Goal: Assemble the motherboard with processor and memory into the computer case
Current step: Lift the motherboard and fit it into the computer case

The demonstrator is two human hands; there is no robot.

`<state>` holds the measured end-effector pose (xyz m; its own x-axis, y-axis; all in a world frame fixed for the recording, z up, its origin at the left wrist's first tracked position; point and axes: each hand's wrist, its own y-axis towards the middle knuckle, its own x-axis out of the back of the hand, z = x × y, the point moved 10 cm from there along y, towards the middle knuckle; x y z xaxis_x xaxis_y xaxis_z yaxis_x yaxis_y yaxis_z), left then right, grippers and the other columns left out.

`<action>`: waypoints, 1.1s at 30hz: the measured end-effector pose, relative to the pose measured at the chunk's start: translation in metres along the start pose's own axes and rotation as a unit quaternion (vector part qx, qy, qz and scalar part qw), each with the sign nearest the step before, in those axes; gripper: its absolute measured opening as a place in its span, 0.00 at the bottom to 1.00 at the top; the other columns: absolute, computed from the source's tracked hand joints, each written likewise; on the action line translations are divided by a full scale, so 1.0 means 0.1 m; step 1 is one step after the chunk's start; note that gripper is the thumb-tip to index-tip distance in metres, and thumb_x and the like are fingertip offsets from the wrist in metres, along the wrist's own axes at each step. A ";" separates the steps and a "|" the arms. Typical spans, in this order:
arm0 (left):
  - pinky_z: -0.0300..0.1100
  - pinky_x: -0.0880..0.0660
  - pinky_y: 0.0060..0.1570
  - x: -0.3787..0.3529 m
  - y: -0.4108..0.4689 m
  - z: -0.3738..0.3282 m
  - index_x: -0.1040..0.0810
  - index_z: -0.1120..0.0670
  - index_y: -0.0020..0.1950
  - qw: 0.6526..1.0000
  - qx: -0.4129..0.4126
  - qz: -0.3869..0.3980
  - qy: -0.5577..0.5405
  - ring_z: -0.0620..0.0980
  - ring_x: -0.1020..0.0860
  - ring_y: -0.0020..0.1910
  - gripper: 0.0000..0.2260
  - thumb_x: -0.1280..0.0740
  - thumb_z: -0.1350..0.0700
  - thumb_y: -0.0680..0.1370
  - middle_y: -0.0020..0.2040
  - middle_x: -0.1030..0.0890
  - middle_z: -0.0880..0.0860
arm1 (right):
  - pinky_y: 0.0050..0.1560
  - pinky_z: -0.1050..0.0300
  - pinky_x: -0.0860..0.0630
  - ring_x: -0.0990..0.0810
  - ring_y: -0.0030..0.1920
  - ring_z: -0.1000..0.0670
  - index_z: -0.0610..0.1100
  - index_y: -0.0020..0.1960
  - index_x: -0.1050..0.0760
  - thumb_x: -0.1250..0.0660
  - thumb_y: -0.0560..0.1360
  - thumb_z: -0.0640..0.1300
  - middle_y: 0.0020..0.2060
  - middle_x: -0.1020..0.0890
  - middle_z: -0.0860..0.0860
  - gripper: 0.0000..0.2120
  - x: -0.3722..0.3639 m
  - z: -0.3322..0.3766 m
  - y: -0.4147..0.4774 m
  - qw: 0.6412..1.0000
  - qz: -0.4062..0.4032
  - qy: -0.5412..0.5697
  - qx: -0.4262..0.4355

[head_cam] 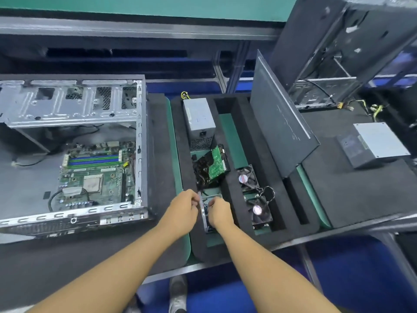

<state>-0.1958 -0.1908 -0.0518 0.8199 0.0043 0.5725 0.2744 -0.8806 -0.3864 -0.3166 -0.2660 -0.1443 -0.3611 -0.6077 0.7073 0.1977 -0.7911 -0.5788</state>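
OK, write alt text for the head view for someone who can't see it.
The left hand and right hand hold a small metal part at the near end of a foam tray that also holds a power supply, a drive and two fans. On the left lies an open case with the motherboard inside.

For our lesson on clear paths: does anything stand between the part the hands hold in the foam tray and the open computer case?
Nothing loose does. The left hand and right hand grip the metal part in the foam tray; only the tray's edge, bare mat and the raised side wall of the computer case lie between.
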 end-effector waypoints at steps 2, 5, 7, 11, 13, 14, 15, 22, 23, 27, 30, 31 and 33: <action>0.39 0.29 0.46 -0.03 0.03 0.20 0.27 0.51 0.55 0.999 0.018 -0.022 -0.018 0.46 0.26 0.46 0.08 0.43 0.61 0.81 0.53 0.24 0.50 | 0.52 0.54 0.24 0.20 0.53 0.43 0.38 0.57 0.24 0.41 0.81 0.33 0.56 0.19 0.41 0.09 -0.03 -0.03 0.11 0.999 -0.038 -0.003 0.001; 0.36 0.31 0.42 -0.07 0.07 0.41 0.27 0.50 0.54 0.998 0.037 -0.032 -0.031 0.43 0.26 0.43 0.07 0.43 0.59 0.82 0.51 0.24 0.48 | 0.54 0.54 0.24 0.21 0.54 0.44 0.38 0.58 0.25 0.38 0.79 0.31 0.57 0.21 0.43 0.10 -0.07 -0.01 0.25 0.996 -0.048 -0.073 0.037; 0.37 0.30 0.42 -0.11 0.08 0.48 0.27 0.49 0.53 0.999 0.038 -0.024 -0.031 0.43 0.26 0.43 0.06 0.43 0.58 0.82 0.50 0.24 0.47 | 0.53 0.55 0.25 0.21 0.54 0.45 0.39 0.59 0.25 0.38 0.78 0.30 0.58 0.23 0.44 0.12 -0.10 0.00 0.29 0.990 -0.057 -0.116 0.058; 0.36 0.28 0.45 -0.16 0.04 0.54 0.27 0.48 0.54 0.999 0.030 -0.006 -0.027 0.41 0.25 0.45 0.06 0.42 0.56 0.82 0.49 0.25 0.44 | 0.47 0.55 0.28 0.22 0.50 0.44 0.40 0.54 0.25 0.42 0.79 0.28 0.56 0.24 0.44 0.12 -0.13 0.00 0.27 0.985 -0.082 -0.129 0.084; 0.34 0.28 0.44 -0.15 0.03 0.54 0.28 0.47 0.53 0.999 0.024 -0.001 -0.027 0.41 0.24 0.44 0.06 0.42 0.56 0.82 0.49 0.25 0.44 | 0.47 0.59 0.27 0.22 0.47 0.50 0.39 0.55 0.24 0.43 0.79 0.28 0.53 0.24 0.46 0.12 -0.14 0.00 0.26 0.981 -0.094 -0.131 0.110; 0.33 0.28 0.42 -0.14 0.03 0.54 0.28 0.46 0.53 0.999 0.023 0.000 -0.028 0.41 0.24 0.43 0.06 0.42 0.56 0.82 0.48 0.24 0.44 | 0.45 0.67 0.28 0.24 0.44 0.56 0.37 0.57 0.24 0.43 0.80 0.30 0.49 0.25 0.50 0.11 -0.13 0.01 0.25 0.979 -0.101 -0.124 0.127; 0.33 0.28 0.41 -0.12 0.02 0.55 0.28 0.46 0.53 0.999 0.023 0.003 -0.030 0.41 0.24 0.41 0.06 0.42 0.56 0.81 0.47 0.24 0.45 | 0.41 0.72 0.32 0.28 0.41 0.60 0.36 0.58 0.24 0.43 0.81 0.33 0.45 0.26 0.53 0.11 -0.11 0.02 0.24 0.977 -0.110 -0.122 0.138; 0.37 0.26 0.39 -0.05 -0.15 0.58 0.28 0.46 0.53 0.998 0.037 0.032 -0.047 0.43 0.25 0.36 0.06 0.43 0.55 0.81 0.45 0.22 0.48 | 0.44 0.59 0.31 0.24 0.45 0.48 0.42 0.52 0.28 0.42 0.84 0.38 0.51 0.24 0.46 0.05 -0.04 0.02 0.15 0.989 -0.104 -0.037 0.097; 0.40 0.24 0.40 -0.03 -0.20 0.53 0.28 0.46 0.52 0.997 0.037 0.042 -0.060 0.44 0.22 0.37 0.07 0.43 0.56 0.81 0.45 0.21 0.48 | 0.43 0.60 0.32 0.25 0.44 0.49 0.44 0.51 0.29 0.42 0.84 0.40 0.49 0.24 0.48 0.04 0.03 0.06 0.09 0.988 -0.113 0.008 0.103; 0.43 0.20 0.36 0.19 -0.28 0.08 0.27 0.45 0.51 0.984 0.008 0.029 -0.175 0.42 0.18 0.36 0.05 0.39 0.56 0.81 0.44 0.20 0.48 | 0.41 0.60 0.28 0.21 0.42 0.51 0.54 0.49 0.30 0.41 0.84 0.43 0.44 0.23 0.53 0.08 0.54 0.49 -0.32 0.958 -0.134 0.160 0.198; 0.37 0.20 0.37 0.69 -0.30 -0.27 0.28 0.45 0.51 0.950 -0.023 -0.084 -0.300 0.42 0.17 0.38 0.06 0.36 0.57 0.81 0.47 0.20 0.49 | 0.41 0.64 0.25 0.21 0.39 0.57 0.57 0.49 0.29 0.39 0.83 0.38 0.43 0.22 0.56 0.13 0.97 1.14 -0.80 0.915 -0.136 0.192 0.329; 0.40 0.19 0.41 0.89 -0.33 -0.31 0.28 0.46 0.51 0.932 -0.024 -0.131 -0.338 0.44 0.16 0.41 0.05 0.35 0.56 0.80 0.48 0.20 0.50 | 0.41 0.63 0.24 0.20 0.39 0.55 0.57 0.48 0.29 0.39 0.83 0.38 0.43 0.22 0.57 0.14 1.08 1.36 -0.97 0.901 -0.135 0.196 0.364; 0.44 0.18 0.45 1.27 -0.46 -0.33 0.26 0.48 0.52 0.896 -0.027 -0.202 -0.394 0.48 0.16 0.43 0.05 0.34 0.58 0.79 0.48 0.19 0.52 | 0.43 0.61 0.23 0.20 0.40 0.53 0.58 0.48 0.29 0.40 0.81 0.40 0.43 0.22 0.58 0.12 1.23 1.74 -1.29 0.876 -0.133 0.199 0.418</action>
<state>-0.1208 -0.1654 0.0622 0.7655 0.6423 -0.0381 0.6216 -0.7535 -0.2141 -0.2277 -0.2507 0.0880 -0.7524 -0.4539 0.4774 0.5966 -0.7768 0.2016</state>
